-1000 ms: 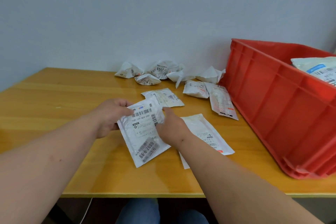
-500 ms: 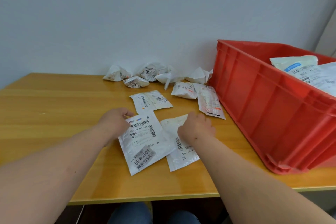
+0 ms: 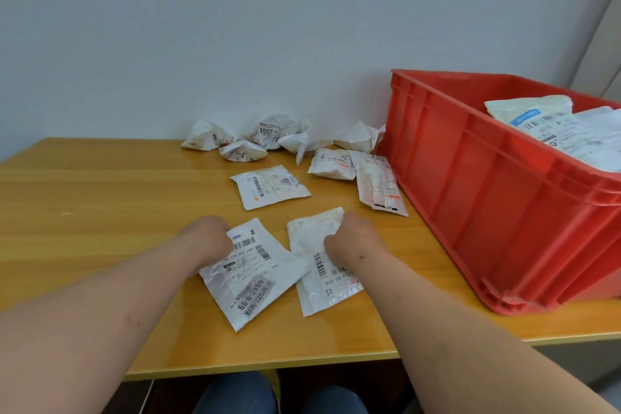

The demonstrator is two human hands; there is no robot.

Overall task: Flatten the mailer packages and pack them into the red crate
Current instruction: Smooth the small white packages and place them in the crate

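Two flattened mailers lie side by side near the front edge of the table (image 3: 100, 198), their inner edges overlapping. I see the left hand (image 3: 206, 239) resting on the upper left corner of the left mailer (image 3: 248, 276), fingers curled down onto it; whether they pinch the edge, I cannot tell. The right hand (image 3: 349, 239) sits on the right mailer (image 3: 322, 282), fingers curled over its upper right part; a true grip is not confirmable from this view.

Beyond the hands, a third flat mailer (image 3: 270, 186) lies alone, apart from both. A fourth flat mailer (image 3: 379, 183) lies just beside the near wall of the red crate (image 3: 487, 198). One partly folded mailer (image 3: 332, 163) touches its far end. Crumpled mailers (image 3: 265, 136) form a row along the back edge of the table, against the wall (image 3: 235, 27).

The red crate occupies the right side of the table; its near corner stands close to the front edge. Mailers in the crate (image 3: 571, 131) are stacked up to the level of the rim. Open tabletop extends across the whole left half and in a strip between the right mailer and the crate wall.

The surface is glossy yellow wood. The wall is plain and pale. Blue-clad knees (image 3: 235, 397) show below the table edge.
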